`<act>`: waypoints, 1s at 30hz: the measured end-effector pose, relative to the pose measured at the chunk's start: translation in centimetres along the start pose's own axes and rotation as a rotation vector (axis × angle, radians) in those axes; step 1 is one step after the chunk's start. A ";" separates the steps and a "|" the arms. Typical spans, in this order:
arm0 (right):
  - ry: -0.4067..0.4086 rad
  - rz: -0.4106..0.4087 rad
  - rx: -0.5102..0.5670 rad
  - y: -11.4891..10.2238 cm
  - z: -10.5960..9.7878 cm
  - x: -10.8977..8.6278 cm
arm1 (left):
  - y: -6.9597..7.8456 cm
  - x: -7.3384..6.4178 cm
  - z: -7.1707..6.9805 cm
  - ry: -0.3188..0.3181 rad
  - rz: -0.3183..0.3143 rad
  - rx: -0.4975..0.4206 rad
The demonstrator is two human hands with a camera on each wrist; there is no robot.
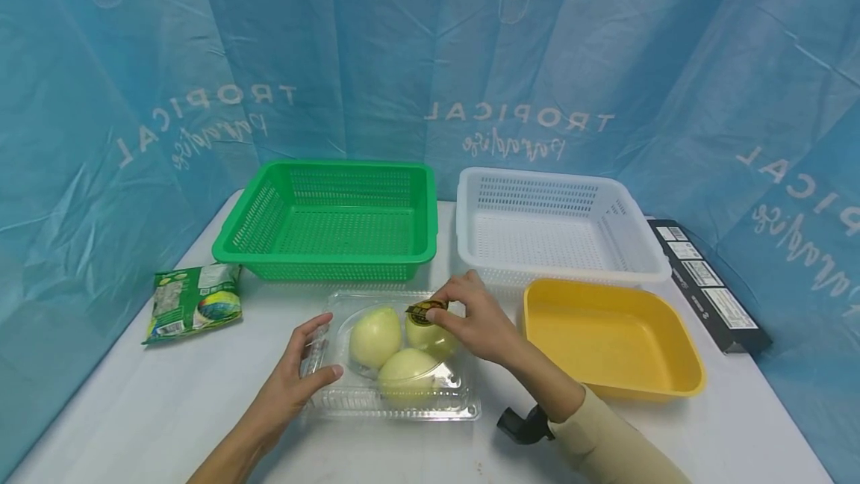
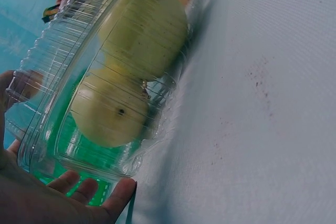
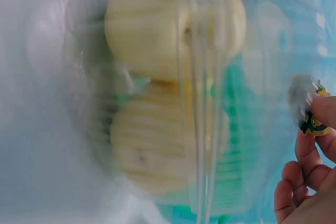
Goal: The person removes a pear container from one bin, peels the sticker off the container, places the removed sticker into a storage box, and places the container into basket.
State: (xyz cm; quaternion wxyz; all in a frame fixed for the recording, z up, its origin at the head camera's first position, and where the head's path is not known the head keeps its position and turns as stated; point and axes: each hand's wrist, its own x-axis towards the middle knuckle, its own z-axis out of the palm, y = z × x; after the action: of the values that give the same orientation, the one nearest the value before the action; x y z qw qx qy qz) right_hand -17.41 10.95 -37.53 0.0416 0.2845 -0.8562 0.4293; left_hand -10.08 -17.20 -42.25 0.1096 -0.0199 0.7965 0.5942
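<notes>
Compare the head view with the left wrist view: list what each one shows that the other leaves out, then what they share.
Only the head view: the white basket, the green packet and the long black box.

Only the left wrist view: a dark spot on one of the pale fruits.

Both: the clear container with pale fruits inside, the left hand at its side, the right hand with the sticker, and the green basket.
</notes>
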 end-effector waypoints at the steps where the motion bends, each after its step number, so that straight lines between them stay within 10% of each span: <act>1: 0.015 0.000 -0.001 0.1 -0.3 -0.1 | 0.0 0.0 0.0 -0.001 0.001 -0.002; 30: 0.242 0.190 -0.031 4.2 -8.5 -4.8 | 0.0 -0.1 0.1 0.005 0.014 -0.015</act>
State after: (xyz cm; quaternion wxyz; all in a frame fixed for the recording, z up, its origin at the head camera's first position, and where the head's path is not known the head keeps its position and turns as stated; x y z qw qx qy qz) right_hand -17.09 21.57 -36.71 0.1081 0.1478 -0.8744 0.4493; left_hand -10.01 -17.15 -42.24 0.1034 -0.0166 0.7924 0.6009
